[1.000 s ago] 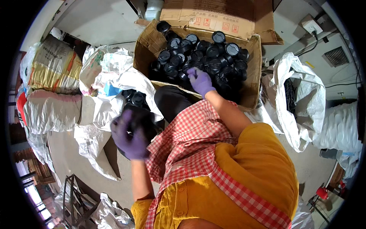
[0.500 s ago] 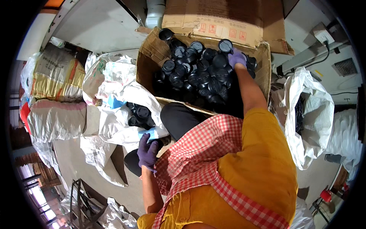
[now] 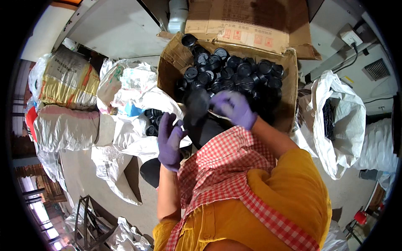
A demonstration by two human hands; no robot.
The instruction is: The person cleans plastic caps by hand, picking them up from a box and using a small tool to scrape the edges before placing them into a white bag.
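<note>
- Checked apron [image 3: 222, 167], red and white, with mustard shirt [image 3: 284, 192]: on my lap and torso, 5 o'clock from the middle of my view.
- Left hand [image 3: 169, 144], purple glove: 8 o'clock. Fingers spread, thumb apart.
- Right hand [image 3: 235, 108], purple glove, motion-blurred: 2 o'clock, fingers pointing towards 9. Whether they pinch anything, I cannot tell.
- Black lid [image 3: 197, 103], one, round, blurred: 12 o'clock, just beside my right fingertips; touching or apart, I cannot tell.
- White sack [image 3: 130, 138], mouth open: 9 o'clock, just beyond my left hand. Holds dark round lids [image 3: 152, 121].
- Cardboard box [image 3: 289, 88], worn, flaps up: 1 o'clock. Holds a heap of black lids [image 3: 245, 71], lying at mixed angles.
- Tall white sack [image 3: 351, 125], open, dark contents: 3 o'clock, right of the box.
- Stuffed pale sack [image 3: 67, 129]: 9 o'clock, well apart from my hands.
- Yellow-and-grey sack [image 3: 71, 81]: 10 o'clock, beyond the stuffed one.
- White power box [image 3: 351, 37], black cable attached: 2 o'clock.
</note>
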